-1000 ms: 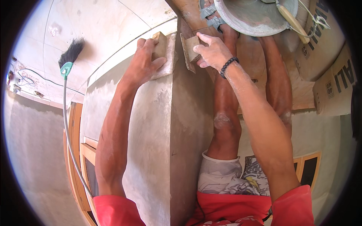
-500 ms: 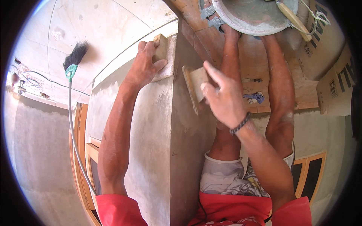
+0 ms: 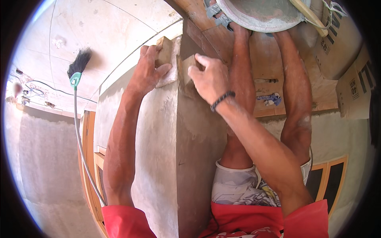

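My left hand [image 3: 143, 73] is wrapped round the wooden grip of a hand float [image 3: 164, 51]. Its whitish plate lies on the grey wall face [image 3: 156, 131] left of the corner edge. On the corner's other side, my right hand [image 3: 214, 79] grips a second float [image 3: 185, 67], a small wooden one. That float is close to the right wall face [image 3: 198, 135]; its plate is seen nearly edge-on, so contact is hard to tell. The fingertips of my right hand are partly hidden behind the hand. Pale dust coats both hands.
A broom [image 3: 80, 65] with black bristles leans at left, near loose cables [image 3: 59, 90]. By my feet stand a bucket [image 3: 258, 27] with a wooden-handled tool [image 3: 309, 16] over it, and paper sacks [image 3: 355, 91]. A crumpled blue-white scrap [image 3: 270, 99] lies on the floor tiles.
My right hand has moved left with its float, from away from the wall to close beside the corner. My left hand and its float stay at about the same place on the wall.
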A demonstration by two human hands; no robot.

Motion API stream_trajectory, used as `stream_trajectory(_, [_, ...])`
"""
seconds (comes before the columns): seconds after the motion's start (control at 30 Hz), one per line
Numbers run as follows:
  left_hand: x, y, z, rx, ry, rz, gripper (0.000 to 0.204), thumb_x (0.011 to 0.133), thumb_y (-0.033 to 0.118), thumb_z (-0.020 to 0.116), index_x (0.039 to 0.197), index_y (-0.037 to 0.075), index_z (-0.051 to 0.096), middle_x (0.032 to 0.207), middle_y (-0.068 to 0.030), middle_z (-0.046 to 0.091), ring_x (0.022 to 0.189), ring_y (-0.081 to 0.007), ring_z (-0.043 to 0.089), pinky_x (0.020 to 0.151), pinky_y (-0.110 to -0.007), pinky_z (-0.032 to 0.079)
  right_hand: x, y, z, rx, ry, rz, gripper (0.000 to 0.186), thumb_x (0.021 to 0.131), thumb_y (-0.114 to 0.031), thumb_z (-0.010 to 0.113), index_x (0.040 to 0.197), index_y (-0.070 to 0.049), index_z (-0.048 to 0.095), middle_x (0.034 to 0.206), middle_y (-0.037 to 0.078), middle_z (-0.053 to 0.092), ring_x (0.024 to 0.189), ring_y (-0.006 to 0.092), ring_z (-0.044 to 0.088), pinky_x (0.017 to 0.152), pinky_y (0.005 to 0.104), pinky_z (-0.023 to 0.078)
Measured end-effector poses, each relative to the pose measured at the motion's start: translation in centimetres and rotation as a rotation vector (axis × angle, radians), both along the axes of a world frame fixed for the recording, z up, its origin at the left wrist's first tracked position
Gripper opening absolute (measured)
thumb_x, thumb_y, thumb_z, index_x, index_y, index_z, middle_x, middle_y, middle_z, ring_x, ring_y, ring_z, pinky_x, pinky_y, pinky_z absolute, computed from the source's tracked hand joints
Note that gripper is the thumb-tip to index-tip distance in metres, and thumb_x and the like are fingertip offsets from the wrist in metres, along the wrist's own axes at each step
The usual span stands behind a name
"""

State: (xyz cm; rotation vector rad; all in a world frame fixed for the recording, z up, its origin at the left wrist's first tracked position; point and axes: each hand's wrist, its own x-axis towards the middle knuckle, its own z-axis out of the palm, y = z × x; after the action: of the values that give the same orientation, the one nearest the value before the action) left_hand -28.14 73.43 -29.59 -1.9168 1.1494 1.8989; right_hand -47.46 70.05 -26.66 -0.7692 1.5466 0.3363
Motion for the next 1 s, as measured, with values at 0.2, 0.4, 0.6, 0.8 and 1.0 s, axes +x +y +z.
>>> stream_trajectory(0.2, [-0.6, -0.7, 0.4, 0.088, 0.026, 0.121, 0.05, 0.084, 0.009, 0.07, 0.125, -0.005, 0.046, 0.113, -0.019, 0.043, 0.1, -0.033, 0.054, 0.092, -0.041, 0.047, -2.7, -0.4, 7.6, -0.052, -0.072, -0.112, 0.046, 0.083, -0.021, 0.061, 0.118, 0.009, 0.06, 0.094, 0.027, 0.066, 0.089, 0.0378, 0.065, 0.083, 0.0394, 0.052])
stream_trajectory(0.4, [-0.2, -0.5, 0.2, 0.028, -0.002, 0.026, 0.053, 0.084, 0.012, 0.071, 0.129, -0.003, 0.046, 0.111, -0.0163, 0.046, 0.085, -0.023, 0.057, 0.081, -0.035, 0.047, -6.9, -1.8, -4.2, 0.288, 0.041, -0.401, 0.048, 0.082, -0.015, 0.06, 0.125, 0.007, 0.058, 0.078, 0.007, 0.063, 0.064, 0.0127, 0.06, 0.056, 0.028, 0.056])
stream_trajectory(0.6, [-0.1, -0.4, 0.1, 0.01, -0.006, 0.018, 0.052, 0.083, 0.014, 0.071, 0.128, -0.002, 0.048, 0.111, -0.0154, 0.046, 0.086, -0.0237, 0.055, 0.083, -0.036, 0.047, -4.7, -3.2, -10.0, 0.552, -0.025, -0.374, 0.029, 0.089, -0.02, 0.058, 0.109, 0.0, 0.06, 0.091, 0.009, 0.063, 0.069, 0.0154, 0.06, 0.05, 0.0239, 0.049])
stream_trajectory(0.8, [-0.1, -0.4, 0.3, 0.017, -0.003, 0.019, 0.052, 0.083, 0.014, 0.07, 0.128, -0.002, 0.048, 0.112, -0.0156, 0.047, 0.093, -0.0244, 0.055, 0.085, -0.036, 0.046, -3.9, -2.0, -14.2, 0.619, 0.073, -0.351, 0.019, 0.085, -0.021, 0.06, 0.088, -0.003, 0.061, 0.07, 0.007, 0.06, 0.046, 0.0139, 0.054, 0.034, 0.0217, 0.041])
stream_trajectory(1.0, [-0.1, -0.2, 0.3, 0.029, 0.01, 0.065, 0.051, 0.084, 0.013, 0.069, 0.128, -0.002, 0.047, 0.113, -0.0167, 0.047, 0.094, -0.0255, 0.055, 0.085, -0.037, 0.046, -2.5, -2.4, -15.2, 0.695, 0.11, -0.243, 0.022, 0.089, -0.028, 0.055, 0.093, -0.006, 0.059, 0.07, 0.006, 0.06, 0.048, 0.0108, 0.05, 0.034, 0.0201, 0.034])
